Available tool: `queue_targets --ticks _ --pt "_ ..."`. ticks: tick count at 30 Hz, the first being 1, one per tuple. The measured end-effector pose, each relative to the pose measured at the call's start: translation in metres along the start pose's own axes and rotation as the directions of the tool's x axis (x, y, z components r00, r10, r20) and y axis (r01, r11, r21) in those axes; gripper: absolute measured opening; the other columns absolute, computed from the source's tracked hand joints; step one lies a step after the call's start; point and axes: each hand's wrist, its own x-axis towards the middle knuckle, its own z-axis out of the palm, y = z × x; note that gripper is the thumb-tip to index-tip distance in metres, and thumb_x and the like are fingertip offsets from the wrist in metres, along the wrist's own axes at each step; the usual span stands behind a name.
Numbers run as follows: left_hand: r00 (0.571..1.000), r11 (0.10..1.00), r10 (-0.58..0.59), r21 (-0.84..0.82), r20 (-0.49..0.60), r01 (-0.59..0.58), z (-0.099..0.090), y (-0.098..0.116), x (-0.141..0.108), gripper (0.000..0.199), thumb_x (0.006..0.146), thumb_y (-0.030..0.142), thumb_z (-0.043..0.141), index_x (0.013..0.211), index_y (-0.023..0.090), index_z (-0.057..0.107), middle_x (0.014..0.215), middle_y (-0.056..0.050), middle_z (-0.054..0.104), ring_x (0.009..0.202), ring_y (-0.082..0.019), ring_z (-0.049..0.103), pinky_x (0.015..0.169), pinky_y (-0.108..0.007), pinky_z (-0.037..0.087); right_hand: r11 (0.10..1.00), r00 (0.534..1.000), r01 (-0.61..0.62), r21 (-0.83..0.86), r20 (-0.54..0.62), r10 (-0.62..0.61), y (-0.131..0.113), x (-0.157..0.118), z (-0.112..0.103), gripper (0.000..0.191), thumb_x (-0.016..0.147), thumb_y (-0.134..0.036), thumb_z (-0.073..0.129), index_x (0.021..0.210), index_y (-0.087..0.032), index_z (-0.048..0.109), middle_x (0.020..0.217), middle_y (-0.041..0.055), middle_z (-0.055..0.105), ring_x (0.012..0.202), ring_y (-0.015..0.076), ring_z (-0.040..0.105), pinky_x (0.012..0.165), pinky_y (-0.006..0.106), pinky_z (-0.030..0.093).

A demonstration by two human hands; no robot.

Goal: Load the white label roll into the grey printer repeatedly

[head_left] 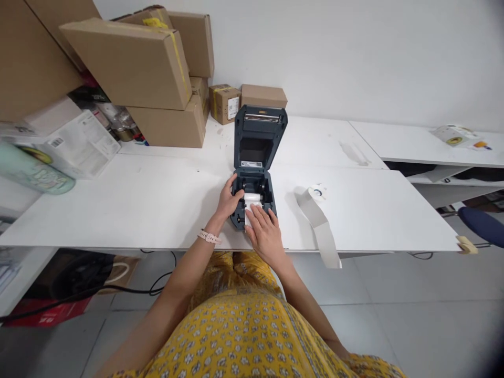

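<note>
Label printer sits on the white desk, hinged lid standing up at its back. White paper roll lies inside the printer; its paper strip runs toward the printer's front. Left hand: fingers along the printer's left wall, thumb over the rim by the roll; whether it grips, I cannot tell. Right hand: unclenched, fingers spread over the strip at the printer's front. Right of the printer, apart from it: loose roll, its tail hanging past the desk's front edge. Behind the printer: small taped carton.
</note>
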Motion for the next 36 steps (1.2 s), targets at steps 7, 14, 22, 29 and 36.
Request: queue_targets --ticks 7,14,22,29,36 --pt "0.944 0.872 0.316 0.362 0.098 -0.329 0.004 0.040 0.010 0.039 0.092 0.025 0.054 0.129 0.022 0.065 0.147 -0.009 0.057 0.144 -0.025 0.042 0.123 -0.042 0.030 0.998 0.999 0.046 -0.030 -0.012 -0.046 0.004 0.000 0.000 0.057 0.101 -0.050 0.050 0.150 -0.021 0.048 0.157 0.0114 0.047 0.146 0.0299 0.045 0.121 0.053 0.031" --pt "0.869 0.837 0.221 0.371 0.443 -0.402 0.019 0.048 0.053 0.039 0.086 0.028 0.066 0.124 0.025 0.071 0.132 -0.005 0.070 0.126 -0.029 0.058 0.115 -0.041 0.039 0.998 0.998 0.057 -0.019 -0.021 -0.058 0.006 -0.001 0.001 0.060 0.099 -0.050 0.052 0.152 -0.021 0.045 0.158 0.0123 0.047 0.146 0.0310 0.045 0.120 0.053 0.031" --pt "0.906 0.804 0.093 0.505 0.413 -0.313 0.024 0.033 0.070 0.068 0.079 0.050 0.075 0.140 0.025 0.060 0.123 -0.008 0.073 0.111 -0.031 0.067 0.103 -0.038 0.046 0.997 0.997 0.072 -0.028 -0.007 -0.072 0.009 -0.001 0.002 0.061 0.099 -0.049 0.053 0.152 -0.019 0.045 0.159 0.0137 0.045 0.146 0.0311 0.045 0.119 0.053 0.032" --pt "0.918 0.699 0.103 0.628 0.384 -0.341 0.030 0.042 0.061 0.070 0.083 0.056 0.070 0.141 0.020 0.055 0.138 -0.012 0.063 0.123 -0.031 0.060 0.104 -0.040 0.044 0.994 0.995 0.091 -0.061 -0.034 -0.093 0.010 -0.002 0.004 0.059 0.100 -0.046 0.053 0.151 -0.018 0.045 0.157 0.0136 0.047 0.144 0.0298 0.046 0.119 0.052 0.032" --pt "0.919 0.674 0.110 0.652 0.378 -0.349 0.029 0.042 0.059 0.068 0.085 0.060 0.066 0.139 0.018 0.055 0.133 -0.012 0.065 0.120 -0.030 0.062 0.099 -0.039 0.047 0.994 0.995 0.085 -0.069 -0.037 -0.088 0.008 -0.001 0.002 0.054 0.098 -0.045 0.056 0.145 -0.018 0.052 0.155 0.0135 0.051 0.142 0.0303 0.048 0.117 0.052 0.034"
